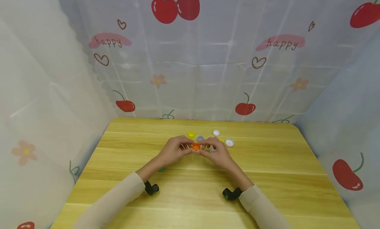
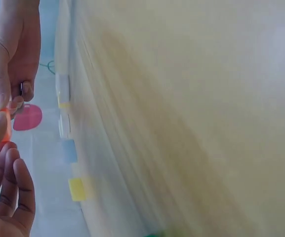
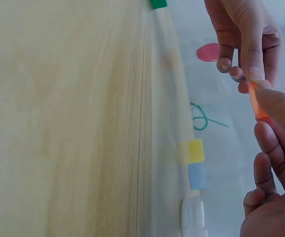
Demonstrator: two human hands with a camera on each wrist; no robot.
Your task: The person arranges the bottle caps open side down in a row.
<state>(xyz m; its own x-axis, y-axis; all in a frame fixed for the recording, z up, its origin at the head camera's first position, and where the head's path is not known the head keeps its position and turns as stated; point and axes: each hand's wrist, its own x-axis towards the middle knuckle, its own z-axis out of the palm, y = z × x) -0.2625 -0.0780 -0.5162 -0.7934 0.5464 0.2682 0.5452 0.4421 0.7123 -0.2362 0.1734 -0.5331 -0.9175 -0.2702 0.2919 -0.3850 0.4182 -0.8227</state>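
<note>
Both hands pinch one orange bottle cap [image 1: 196, 147] between thumbs and fingertips, raised over the table with its hollow side towards the head camera. The left hand [image 1: 175, 150] grips its left edge, the right hand [image 1: 219, 152] its right edge. Seen from the left wrist, the orange cap [image 2: 7, 126] is edge-on between the two thumbs. In the right wrist view the right hand's [image 3: 280, 197] other fingers curl loosely below the cap. Beyond the hands lie a yellow cap [image 1: 191, 134] and a grey-blue cap [image 1: 200, 138].
On the wooden table [image 1: 190, 202] are two white caps [image 1: 216, 132] at the back right. Another yellow cap [image 1: 222, 141] and a whitish one [image 1: 212, 150] are partly covered by the right hand. A green cap [image 1: 161, 169] shows beside the left wrist. A patterned curtain [image 1: 193, 57] surrounds the table.
</note>
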